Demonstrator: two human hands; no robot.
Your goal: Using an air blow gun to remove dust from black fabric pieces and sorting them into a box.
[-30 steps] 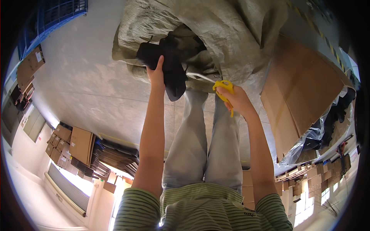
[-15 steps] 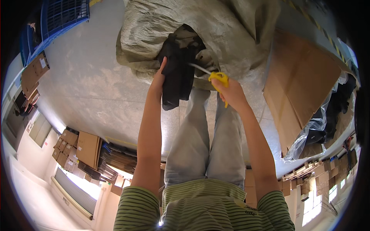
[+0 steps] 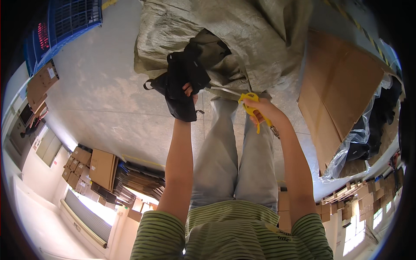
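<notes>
My left hand (image 3: 189, 90) is closed around a black fabric bag (image 3: 177, 99) with loops and a small dangling zip pull; most of the palm is hidden by the cloth. In my right hand (image 3: 266, 109) is a yellow air blow gun (image 3: 249, 99), its thin metal nozzle aimed left at the bag. The nozzle tip ends right at the bag's edge, and I cannot tell whether they touch. Beyond my hands lies a big olive woven sack (image 3: 167, 30), whose dark opening shows more black cloth items (image 3: 210, 45).
At the right stands an open cardboard carton (image 3: 329, 91) with clear plastic (image 3: 342, 162) and black items inside. A blue mesh crate (image 3: 76, 21) is at the far left. Stacked cartons (image 3: 102, 167) line the left wall. My legs stand close before the sack.
The black bag has turned and spread out, its loops now showing, and my left hand has shifted to grip it from within the folds. The blow gun has moved slightly down and right.
</notes>
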